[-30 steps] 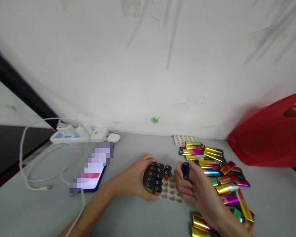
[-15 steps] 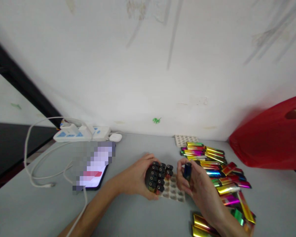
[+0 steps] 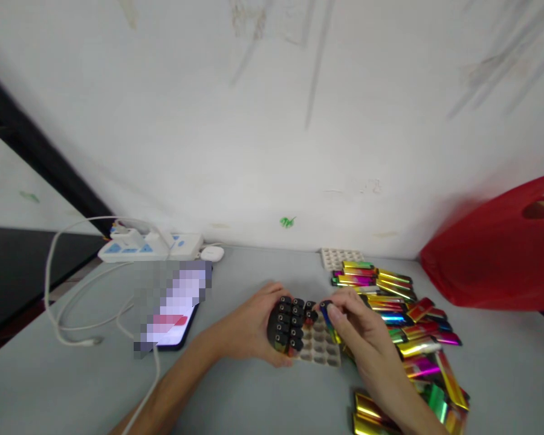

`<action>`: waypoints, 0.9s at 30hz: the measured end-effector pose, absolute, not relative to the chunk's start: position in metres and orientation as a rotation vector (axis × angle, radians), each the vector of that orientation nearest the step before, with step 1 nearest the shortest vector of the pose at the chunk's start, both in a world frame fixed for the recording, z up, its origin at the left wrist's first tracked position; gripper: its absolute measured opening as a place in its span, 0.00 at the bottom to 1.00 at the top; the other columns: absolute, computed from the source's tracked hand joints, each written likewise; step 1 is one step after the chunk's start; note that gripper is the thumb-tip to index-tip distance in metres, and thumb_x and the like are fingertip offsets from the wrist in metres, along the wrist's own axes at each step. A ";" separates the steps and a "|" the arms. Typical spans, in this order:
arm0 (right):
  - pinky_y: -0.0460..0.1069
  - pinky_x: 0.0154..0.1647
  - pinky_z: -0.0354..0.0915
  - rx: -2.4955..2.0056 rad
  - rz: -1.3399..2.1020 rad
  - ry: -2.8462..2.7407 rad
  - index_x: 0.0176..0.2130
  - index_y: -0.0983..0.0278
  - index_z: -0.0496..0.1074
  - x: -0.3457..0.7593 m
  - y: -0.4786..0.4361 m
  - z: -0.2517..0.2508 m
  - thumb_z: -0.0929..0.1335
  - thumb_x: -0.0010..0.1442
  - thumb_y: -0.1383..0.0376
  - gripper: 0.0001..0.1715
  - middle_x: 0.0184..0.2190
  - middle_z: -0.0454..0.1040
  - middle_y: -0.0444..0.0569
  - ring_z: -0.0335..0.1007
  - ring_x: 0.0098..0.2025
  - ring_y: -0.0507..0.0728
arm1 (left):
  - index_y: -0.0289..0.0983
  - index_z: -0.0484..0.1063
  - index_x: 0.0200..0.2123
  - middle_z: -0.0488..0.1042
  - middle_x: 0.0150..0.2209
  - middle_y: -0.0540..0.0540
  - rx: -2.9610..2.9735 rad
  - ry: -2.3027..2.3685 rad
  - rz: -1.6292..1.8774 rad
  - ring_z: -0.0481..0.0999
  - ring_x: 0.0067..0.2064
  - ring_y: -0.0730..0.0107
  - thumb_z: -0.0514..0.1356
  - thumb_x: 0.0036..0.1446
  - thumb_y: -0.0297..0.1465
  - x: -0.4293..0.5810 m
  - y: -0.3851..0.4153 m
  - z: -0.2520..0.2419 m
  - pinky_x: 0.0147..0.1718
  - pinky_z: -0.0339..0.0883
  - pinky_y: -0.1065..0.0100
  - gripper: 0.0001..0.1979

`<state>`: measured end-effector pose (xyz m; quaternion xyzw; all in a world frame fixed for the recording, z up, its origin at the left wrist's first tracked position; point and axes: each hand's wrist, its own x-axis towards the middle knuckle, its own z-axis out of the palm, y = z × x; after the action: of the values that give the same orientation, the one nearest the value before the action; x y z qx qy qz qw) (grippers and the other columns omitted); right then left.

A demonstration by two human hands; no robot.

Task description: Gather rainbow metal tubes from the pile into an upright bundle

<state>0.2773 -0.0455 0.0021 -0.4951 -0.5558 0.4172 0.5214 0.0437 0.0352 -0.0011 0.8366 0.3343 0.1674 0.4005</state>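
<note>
My left hand (image 3: 256,323) curls around the left side of a pale moulded tray (image 3: 320,353), steadying several lighters (image 3: 289,320) that stand packed in its pockets, black ends up. Between the thumb and fingers of my right hand (image 3: 360,323) is a shiny lighter (image 3: 330,320), blue to yellow with a dark end. It is tilted over the tray, close beside the standing ones. The tray's right part shows bare pockets.
Loose metallic lighters (image 3: 419,347) lie piled on the right of the grey table (image 3: 236,393). A second tray (image 3: 342,258) rests by the wall. A red bag (image 3: 489,260) stands at right; a phone (image 3: 181,314), power strip (image 3: 185,246) and white cable (image 3: 49,290) are left.
My right hand has moved slightly left and turned, bringing its lighter from upright at the tray's right side to tilted beside the standing lighters. My left hand has stayed put.
</note>
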 end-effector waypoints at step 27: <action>0.56 0.43 0.66 -1.209 0.781 -1.672 0.44 0.55 0.84 0.281 -0.049 0.008 0.75 0.72 0.55 0.08 0.33 0.78 0.46 0.74 0.38 0.61 | 0.39 0.76 0.42 0.74 0.42 0.50 2.115 0.842 0.423 0.76 0.50 0.51 0.83 0.36 0.35 0.045 0.033 0.001 0.63 0.67 0.54 0.30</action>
<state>0.2811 -0.0490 0.0079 -0.4892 -0.6764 0.3160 0.4508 0.0446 0.0335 0.0014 0.8367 0.3331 0.1671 0.4013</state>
